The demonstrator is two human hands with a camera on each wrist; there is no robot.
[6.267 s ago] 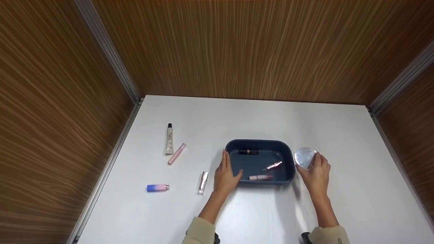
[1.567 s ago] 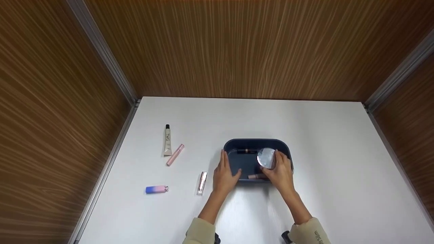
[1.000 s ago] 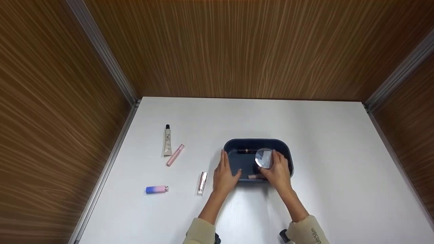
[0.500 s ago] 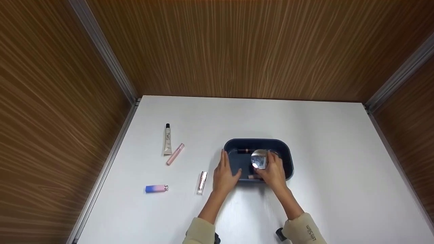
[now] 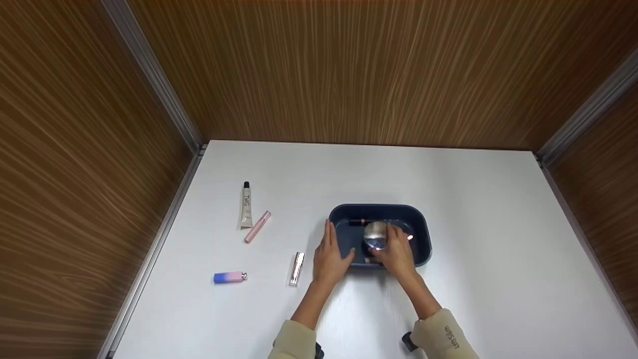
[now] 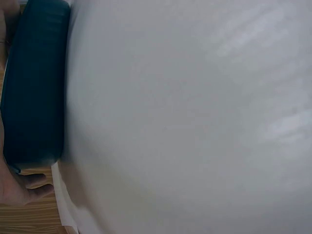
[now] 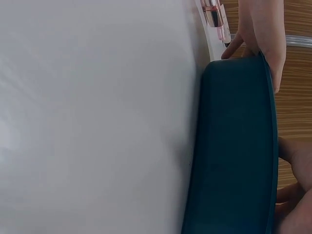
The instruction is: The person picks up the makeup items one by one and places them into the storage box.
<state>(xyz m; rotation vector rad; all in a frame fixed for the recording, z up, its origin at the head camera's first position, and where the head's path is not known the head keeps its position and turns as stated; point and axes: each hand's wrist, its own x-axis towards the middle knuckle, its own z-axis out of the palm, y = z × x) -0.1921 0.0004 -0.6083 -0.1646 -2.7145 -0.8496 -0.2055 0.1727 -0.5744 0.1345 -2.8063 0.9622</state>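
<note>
My left hand (image 5: 331,260) grips the left end of a dark blue rectangular bin (image 5: 421,239), fingers along the outside and thumb over the near rim. My right hand (image 5: 397,253) reaches inside the bin and pinches a round, shiny silver compact (image 5: 375,235) between thumb and fingers. Whether the compact touches the bin's floor cannot be told. Beside it lie a black tube with a gold band (image 5: 358,222) and a pink tube (image 5: 372,260), partly covered by the right hand. A shiny tip (image 5: 409,237) shows right of that hand. Both wrist views show the bin's outer wall (image 7: 234,146).
On the white table (image 5: 478,209), left of the bin, lie a cream squeeze tube (image 5: 246,207), a slim pink tube (image 5: 257,227), a blue-and-pink lipstick (image 5: 230,277) and a clear-cased silver lipstick (image 5: 297,269). Wood-grain panels (image 5: 349,75) enclose the back and sides.
My right hand has carried the compact from right of the bin into it, then further left and seemingly lower. My left hand keeps its place on the bin.
</note>
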